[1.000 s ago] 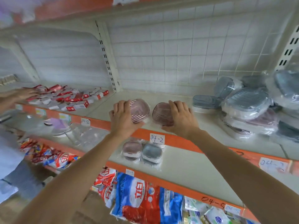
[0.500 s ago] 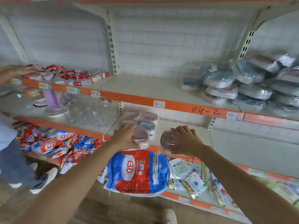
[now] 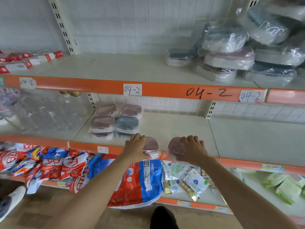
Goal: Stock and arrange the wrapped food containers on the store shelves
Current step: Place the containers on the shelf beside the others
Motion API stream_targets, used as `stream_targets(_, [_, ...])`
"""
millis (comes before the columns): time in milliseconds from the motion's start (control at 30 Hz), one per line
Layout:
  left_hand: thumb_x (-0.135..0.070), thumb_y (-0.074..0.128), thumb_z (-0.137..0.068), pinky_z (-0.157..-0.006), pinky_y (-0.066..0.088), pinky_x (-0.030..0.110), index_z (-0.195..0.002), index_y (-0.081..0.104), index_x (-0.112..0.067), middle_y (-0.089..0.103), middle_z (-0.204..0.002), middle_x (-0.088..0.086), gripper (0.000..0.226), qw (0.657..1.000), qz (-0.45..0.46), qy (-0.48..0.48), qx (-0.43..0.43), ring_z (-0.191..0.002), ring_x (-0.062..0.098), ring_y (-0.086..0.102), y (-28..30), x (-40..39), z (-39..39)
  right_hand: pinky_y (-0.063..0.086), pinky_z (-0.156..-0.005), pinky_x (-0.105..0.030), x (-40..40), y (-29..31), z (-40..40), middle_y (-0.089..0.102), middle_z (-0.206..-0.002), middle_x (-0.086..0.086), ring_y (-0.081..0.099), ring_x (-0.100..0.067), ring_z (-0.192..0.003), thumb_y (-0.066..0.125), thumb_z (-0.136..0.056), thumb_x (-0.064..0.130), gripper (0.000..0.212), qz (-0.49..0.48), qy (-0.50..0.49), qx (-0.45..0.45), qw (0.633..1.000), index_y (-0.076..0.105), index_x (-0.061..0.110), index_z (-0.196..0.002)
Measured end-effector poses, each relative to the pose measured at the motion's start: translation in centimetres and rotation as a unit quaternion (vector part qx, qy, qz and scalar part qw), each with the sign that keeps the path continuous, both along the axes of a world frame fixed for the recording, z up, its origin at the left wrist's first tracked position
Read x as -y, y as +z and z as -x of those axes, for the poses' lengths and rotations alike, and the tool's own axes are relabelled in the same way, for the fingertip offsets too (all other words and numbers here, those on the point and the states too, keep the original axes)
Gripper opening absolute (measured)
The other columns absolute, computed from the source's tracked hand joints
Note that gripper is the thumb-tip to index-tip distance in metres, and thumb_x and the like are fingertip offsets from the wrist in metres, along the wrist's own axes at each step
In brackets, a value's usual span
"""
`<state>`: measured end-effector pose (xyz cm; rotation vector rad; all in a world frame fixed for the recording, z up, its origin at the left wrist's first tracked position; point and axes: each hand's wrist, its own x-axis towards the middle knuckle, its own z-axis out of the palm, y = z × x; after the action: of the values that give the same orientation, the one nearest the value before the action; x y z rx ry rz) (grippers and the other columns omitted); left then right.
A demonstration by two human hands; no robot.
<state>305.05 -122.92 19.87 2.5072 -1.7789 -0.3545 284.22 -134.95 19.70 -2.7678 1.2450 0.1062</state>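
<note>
Middle shelf [image 3: 184,128], hand-hidden pink containers [image 3: 151,145]

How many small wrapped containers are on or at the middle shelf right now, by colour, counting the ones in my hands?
Pink on the shelf: 3, two at the back and one in front
Blue-grey on the shelf: 1
Pink in the left hand: 1
Pink in the right hand: 1
Total: 6
</note>
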Motion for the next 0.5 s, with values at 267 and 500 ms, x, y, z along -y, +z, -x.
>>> stream_targets(267, [-0.050, 0.068, -0.076, -0.112, 0.023, 0.044, -0.141, 0.035, -0.023, 0.033, -0.144, 0.001, 0.078, 0.999, 0.022, -0.019, 0.036, -0.134, 0.022, 0.027, -9.2, 10.5, -1.8, 0.017, -0.110, -0.043, 8.3, -9.2, -2.3, 0.033, -0.139, -0.004, 0.026, -0.022, -0.132, 0.055, -0.080, 0.062, 0.071, -0.013, -0.068, 0.005, 0.998, 0.036, 0.023, -0.136])
stream_targets(500, [-0.028, 0.049, -0.093, -0.109, 0.027, 0.037, -0.138, 0.031, -0.015, 0.030, -0.139, 0.008, 0.051, 0.993, 0.050, -0.004, 0.102, -0.135, 0.027, 0.023, -10.8, 8.3, 0.1, 0.029, -0.099, -0.035, 7.2, -9.4, -3.2, 0.038, -0.132, -0.006, 0.035, -0.024, -0.121, 0.052, -0.090, 0.036, 0.048, 0.072, -0.050, -0.032, 0.996, 0.038, 0.019, -0.132])
